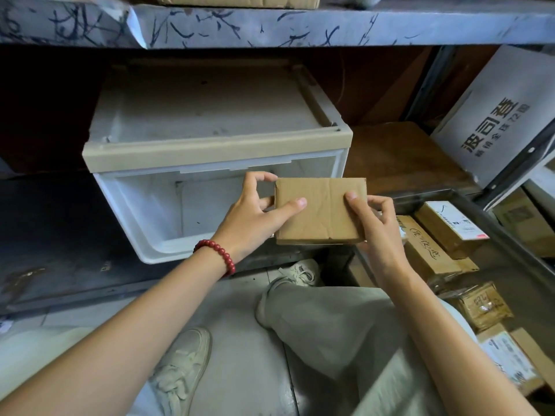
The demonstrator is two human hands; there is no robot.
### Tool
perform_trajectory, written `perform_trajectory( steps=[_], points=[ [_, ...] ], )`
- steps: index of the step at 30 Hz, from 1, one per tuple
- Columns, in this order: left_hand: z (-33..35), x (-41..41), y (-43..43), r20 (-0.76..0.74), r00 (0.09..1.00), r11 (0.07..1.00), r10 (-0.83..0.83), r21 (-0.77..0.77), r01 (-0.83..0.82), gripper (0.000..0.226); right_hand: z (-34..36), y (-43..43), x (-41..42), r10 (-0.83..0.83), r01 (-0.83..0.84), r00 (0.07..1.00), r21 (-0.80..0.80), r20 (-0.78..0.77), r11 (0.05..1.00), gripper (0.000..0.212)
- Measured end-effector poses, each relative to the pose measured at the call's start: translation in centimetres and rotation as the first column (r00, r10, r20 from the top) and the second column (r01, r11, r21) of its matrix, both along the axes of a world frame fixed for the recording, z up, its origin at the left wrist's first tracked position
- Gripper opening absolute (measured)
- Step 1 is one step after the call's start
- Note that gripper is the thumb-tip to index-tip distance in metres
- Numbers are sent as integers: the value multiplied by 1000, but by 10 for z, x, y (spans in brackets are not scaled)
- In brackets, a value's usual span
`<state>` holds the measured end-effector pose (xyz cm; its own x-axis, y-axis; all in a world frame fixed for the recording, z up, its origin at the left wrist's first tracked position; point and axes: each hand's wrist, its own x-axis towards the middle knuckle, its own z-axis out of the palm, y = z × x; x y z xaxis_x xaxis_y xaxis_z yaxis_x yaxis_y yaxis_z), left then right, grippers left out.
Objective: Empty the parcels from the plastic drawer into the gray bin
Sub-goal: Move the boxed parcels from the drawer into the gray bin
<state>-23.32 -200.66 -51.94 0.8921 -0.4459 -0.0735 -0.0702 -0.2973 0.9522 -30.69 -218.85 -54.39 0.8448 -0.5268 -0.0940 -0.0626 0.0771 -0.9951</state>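
- While hovering dead centre, just in front of the plastic drawer's [144, 205] open mouth: one flat cardboard parcel [319, 211], level, broad face up.
- Left hand [255, 211] grasping the parcel's 9 o'clock edge, thumb laid on top, fingers curled round the side; red bead bracelet [216, 253] on that wrist.
- Right hand [378, 232] grasping the 3 o'clock end, thumb pressed on top, fingers tucked underneath.
- Drawer pulled out at 10 o'clock of the parcel, no other parcel visible in the white interior that shows; stretch behind hands and box hidden, so cannot rule out more in there.
- Gray bin [507, 247] down at 4 o'clock, already carrying several boxed parcels [450, 226].
- Step in hand, by the look of it: the carry from drawer to bin, parcel out of the drawer but not yet over the bin's rim.
- Next move, as a judgement: swing toward 4 o'clock, clear the near rim, lower onto the pile, then let go with both hands.
- Worth watching: uneven stack in the bin, so a flat landing spot needed to stop a slide.
- After that, probably back to 10 o'clock to check the drawer's hidden corner.
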Motion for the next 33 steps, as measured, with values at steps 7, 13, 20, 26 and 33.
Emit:
perform_trajectory(
  steps=[7, 13, 20, 26, 33],
  points=[
    [3, 7, 3, -90, 994, 994, 58, -89, -66, 56, 7, -3, 2, 94, -91, 993, 33, -76, 995, 27],
    [15, 10, 11, -47, 996, 996, 77, -34, -79, 62, 7, -1, -1, 220, -220, 969, 9, -110, 975, 65],
    [14, 14, 17, -25, 1000, 995, 13, 98, -10, 94, 11, 3, -5, 218, -218, 964, 14, -155, 976, 56],
    [14, 14, 15, -50, 998, 994, -47, 99, 52, 110, 11, 4, -4, 221, -227, 970, -46, -102, 973, 37],
    [11, 10, -1, -34, 988, 985, -151, 84, 153, 71, 6, 3, -5, 261, -258, 965, -79, 37, 963, 63]
  ],
)
